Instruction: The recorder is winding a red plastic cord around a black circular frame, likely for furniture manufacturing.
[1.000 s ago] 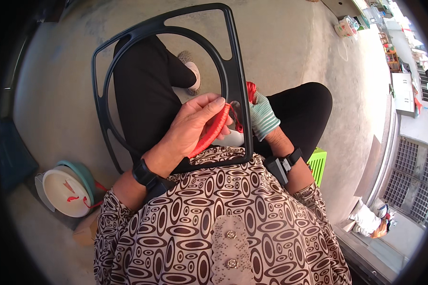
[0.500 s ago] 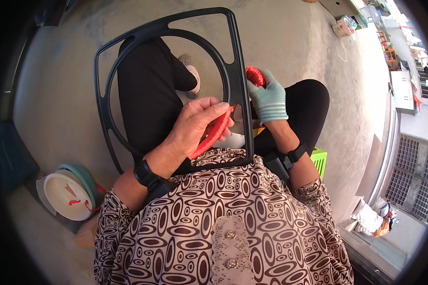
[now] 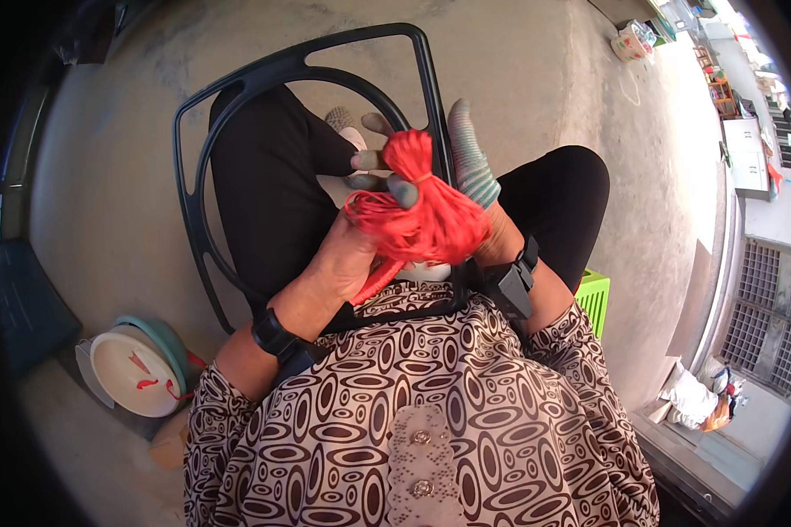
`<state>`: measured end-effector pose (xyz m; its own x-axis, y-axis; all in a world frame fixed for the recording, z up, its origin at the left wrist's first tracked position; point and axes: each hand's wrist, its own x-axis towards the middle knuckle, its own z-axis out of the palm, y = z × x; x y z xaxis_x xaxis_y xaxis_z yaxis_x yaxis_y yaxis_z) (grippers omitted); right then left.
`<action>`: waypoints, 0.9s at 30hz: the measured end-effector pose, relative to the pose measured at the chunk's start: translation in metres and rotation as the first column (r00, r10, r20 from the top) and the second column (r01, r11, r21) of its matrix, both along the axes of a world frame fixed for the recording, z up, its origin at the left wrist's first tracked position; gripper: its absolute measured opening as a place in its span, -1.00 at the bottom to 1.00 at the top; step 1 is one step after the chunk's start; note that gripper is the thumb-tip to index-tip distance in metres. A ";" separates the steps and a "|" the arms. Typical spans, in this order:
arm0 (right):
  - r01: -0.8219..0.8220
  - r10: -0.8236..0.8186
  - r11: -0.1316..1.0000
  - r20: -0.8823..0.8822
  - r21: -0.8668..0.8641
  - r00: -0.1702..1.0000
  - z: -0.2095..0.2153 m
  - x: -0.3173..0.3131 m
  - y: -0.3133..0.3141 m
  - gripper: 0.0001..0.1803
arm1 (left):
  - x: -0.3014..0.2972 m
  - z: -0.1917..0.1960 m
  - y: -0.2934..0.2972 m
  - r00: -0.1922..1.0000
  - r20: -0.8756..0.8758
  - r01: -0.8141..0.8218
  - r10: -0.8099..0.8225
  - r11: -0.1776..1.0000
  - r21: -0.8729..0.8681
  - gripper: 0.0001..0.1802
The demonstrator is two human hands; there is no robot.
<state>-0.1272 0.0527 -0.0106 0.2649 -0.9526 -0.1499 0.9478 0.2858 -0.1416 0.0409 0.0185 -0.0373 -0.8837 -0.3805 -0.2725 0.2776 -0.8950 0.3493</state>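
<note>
A black frame (image 3: 428,83) with a round inner ring lies across my lap. Red cord is wound tightly round the lower right part of the ring (image 3: 377,283). My bare left hand (image 3: 340,256) is closed at this wound part, its fingertips hidden behind the cord. A loose bundle of red cord (image 3: 426,211), tied near its top, lies over the frame's right side, slightly blurred. My right hand (image 3: 475,171), in a striped pale green glove, has its thumb upright right of the frame and grey-tipped fingers curled about the bundle from inside the ring.
A white basin (image 3: 127,378) with red scraps stands at left, against a teal basin (image 3: 158,334). Near my right side is a bright green plastic crate (image 3: 593,299). Bags (image 3: 684,397) lie by the right wall, and a pail (image 3: 633,41) stands farther back.
The red bundle, held right of the frame before, has come left over the ring and in front of my left hand. My right hand has turned, its thumb now pointing up and away.
</note>
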 end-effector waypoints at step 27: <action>0.056 0.310 0.943 -0.925 0.329 0.219 0.019 0.017 0.078 -0.60 | -0.003 0.012 -0.003 0.977 0.208 0.090 -0.042 0.970 -0.227 -0.84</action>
<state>-0.1102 0.1306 0.0086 -0.1411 -0.7976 -0.5865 0.0855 0.5804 -0.8099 0.0378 0.0157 -0.0249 -0.8452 -0.3979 -0.3569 0.1237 -0.7952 0.5936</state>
